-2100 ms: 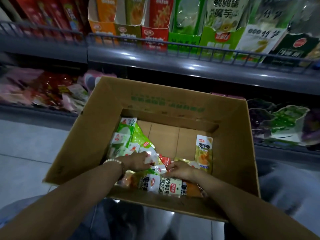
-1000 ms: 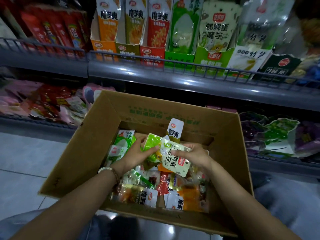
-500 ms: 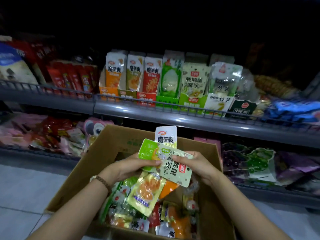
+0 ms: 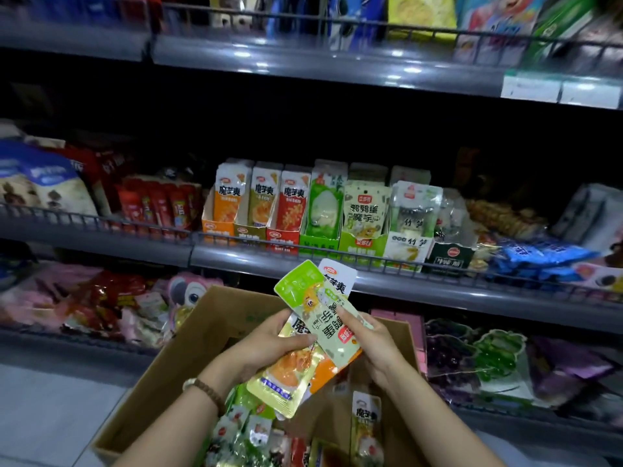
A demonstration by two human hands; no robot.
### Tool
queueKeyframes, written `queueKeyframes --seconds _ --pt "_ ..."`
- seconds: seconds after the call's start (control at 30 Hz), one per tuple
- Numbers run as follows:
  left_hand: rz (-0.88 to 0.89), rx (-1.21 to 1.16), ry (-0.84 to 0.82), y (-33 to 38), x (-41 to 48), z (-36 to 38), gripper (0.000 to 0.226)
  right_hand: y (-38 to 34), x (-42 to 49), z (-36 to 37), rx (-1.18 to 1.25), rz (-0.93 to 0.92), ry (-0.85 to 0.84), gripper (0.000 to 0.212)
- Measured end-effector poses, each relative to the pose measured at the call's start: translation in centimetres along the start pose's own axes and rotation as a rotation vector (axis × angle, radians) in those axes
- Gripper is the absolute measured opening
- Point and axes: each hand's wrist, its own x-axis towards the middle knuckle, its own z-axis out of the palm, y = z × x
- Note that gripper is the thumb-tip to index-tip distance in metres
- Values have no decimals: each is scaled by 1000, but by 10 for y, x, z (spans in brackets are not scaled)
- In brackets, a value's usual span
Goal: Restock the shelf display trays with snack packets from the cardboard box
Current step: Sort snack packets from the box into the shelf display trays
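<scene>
Above the open cardboard box [image 4: 188, 352], both my hands hold a fanned bunch of snack packets [image 4: 317, 318]: green, pale green, white-topped and yellow ones. My left hand [image 4: 269, 345] grips the bunch from the left, thumb across the front. My right hand [image 4: 371, 342] holds its right edge, fingers on the pale green packet. More loose packets [image 4: 256, 433] lie in the box below. On the middle shelf stands a row of display trays [image 4: 323, 237], orange, olive, red, green and white, with packets upright in them.
A wire rail [image 4: 371, 261] runs along the middle shelf's front edge. Red and blue bags sit left of the trays, blue packets to the right. The lower shelf holds pink, red and purple bags. Grey tiled floor [image 4: 50, 416] lies at the lower left.
Both hands gathered packets in the box and lifted the bunch above it. My view has tilted up from the box to the shelves.
</scene>
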Motion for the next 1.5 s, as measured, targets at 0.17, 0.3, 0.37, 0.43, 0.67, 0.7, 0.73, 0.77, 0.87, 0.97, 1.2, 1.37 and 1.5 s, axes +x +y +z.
queueKeyframes --seconds 0.17,0.3,0.37,0.43,0.67,0.7,0.73,0.77,0.87,0.97,1.2,1.37,1.5 --pt "43 -4 106 5 1 -11 26 0 2 -13 97 15 94 28" --pt "19 -92 253 -3 2 -28 36 -8 1 -29 119 -1 67 24" --pt "20 -127 312 -7 3 -31 35 -11 -2 -33 76 9 -1 25" --pt "16 -141 370 -6 4 -30 28 -15 -6 -34 25 23 -91 29" --pt "-24 -175 317 3 6 -14 26 -22 -14 -31 -341 15 -128 32" --pt "-5 -141 275 4 4 -10 22 -21 -14 -29 -355 7 -89 31" --pt "22 -100 237 5 3 -5 18 -21 -12 -27 -338 5 -51 30" --pt "50 -67 215 5 2 -1 20 -21 -11 -26 -284 6 -26 29" --pt "127 -58 244 10 3 5 35 -24 -7 -24 -103 -18 -4 28" --pt "192 -77 334 19 11 8 37 -27 -5 -24 -14 9 -77 28" --pt "185 -121 359 37 38 18 30 -56 10 -33 32 -150 55 19" --pt "213 -90 411 55 56 1 31 -129 40 -65 -114 -408 138 22" --pt "273 -99 435 78 70 -15 29 -187 68 -82 -256 -614 144 27"
